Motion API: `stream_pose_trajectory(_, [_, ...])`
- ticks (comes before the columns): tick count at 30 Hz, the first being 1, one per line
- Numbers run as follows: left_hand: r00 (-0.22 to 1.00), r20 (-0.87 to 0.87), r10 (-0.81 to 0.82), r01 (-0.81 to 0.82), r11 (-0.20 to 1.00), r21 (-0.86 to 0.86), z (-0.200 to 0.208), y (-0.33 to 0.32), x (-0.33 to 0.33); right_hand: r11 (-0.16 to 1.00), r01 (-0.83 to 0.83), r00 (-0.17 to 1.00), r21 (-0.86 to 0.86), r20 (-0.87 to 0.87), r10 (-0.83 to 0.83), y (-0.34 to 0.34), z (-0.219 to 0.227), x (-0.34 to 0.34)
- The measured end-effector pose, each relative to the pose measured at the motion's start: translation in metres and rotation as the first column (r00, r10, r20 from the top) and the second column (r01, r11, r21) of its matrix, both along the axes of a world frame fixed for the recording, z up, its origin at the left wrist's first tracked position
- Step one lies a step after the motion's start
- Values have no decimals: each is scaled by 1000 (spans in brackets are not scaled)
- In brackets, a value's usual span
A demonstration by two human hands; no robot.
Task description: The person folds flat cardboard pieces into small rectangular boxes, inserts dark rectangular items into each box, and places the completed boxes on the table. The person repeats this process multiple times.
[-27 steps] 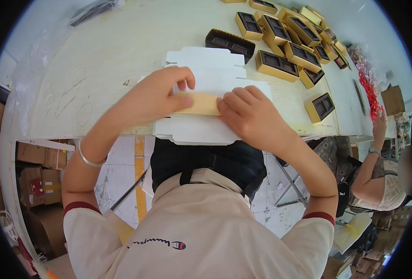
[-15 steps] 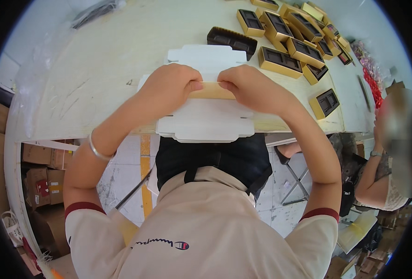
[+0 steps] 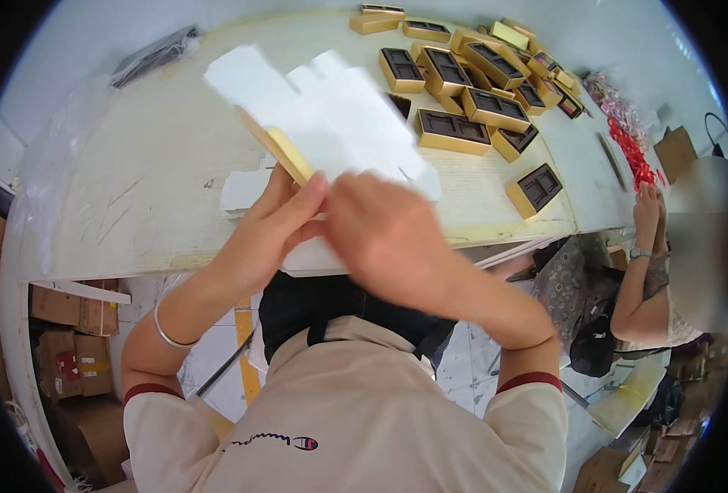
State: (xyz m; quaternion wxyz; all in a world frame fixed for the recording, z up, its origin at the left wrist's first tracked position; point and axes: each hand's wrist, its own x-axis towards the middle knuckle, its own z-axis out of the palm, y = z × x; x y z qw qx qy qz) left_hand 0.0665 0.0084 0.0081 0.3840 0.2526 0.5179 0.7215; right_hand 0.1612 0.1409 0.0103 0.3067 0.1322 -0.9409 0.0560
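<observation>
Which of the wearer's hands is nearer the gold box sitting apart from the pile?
Right: the right hand is left of the gold box; the left hand is farther left.

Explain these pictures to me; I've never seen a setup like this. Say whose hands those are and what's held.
There is no machine: these are a person's bare hands. The view comes from the left one of two fisheye cameras worn on the head, looking down, so straight edges bend. The left hand holds a white cardboard box blank near its gold strip; the right hand, blurred, is close beside it, its grip unclear. On the table lie more white cardboard and gold boxes with dark inserts. At right, another person's hands are at red ribbon-like material.
</observation>
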Motion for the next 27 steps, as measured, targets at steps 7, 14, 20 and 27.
stream_pose_trajectory(7, [934,-291,-208,93,926,-365,17,-1,-64,974,-87,985,210,-128,116,41,24,51])
stream_pose_trajectory(14, [420,-486,-767,220,605,-765,33,29,-63,953,-151,940,-263,259,221,49,-3,42])
stream_pose_trajectory(20, [312,-611,-728,188,677,-711,12,43,-66,942,50,950,-331,306,57,36,-23,12])
stream_pose_trajectory(27, [266,-667,-696,120,711,-693,1,37,-65,968,-125,990,216,-39,136,26,-37,31])
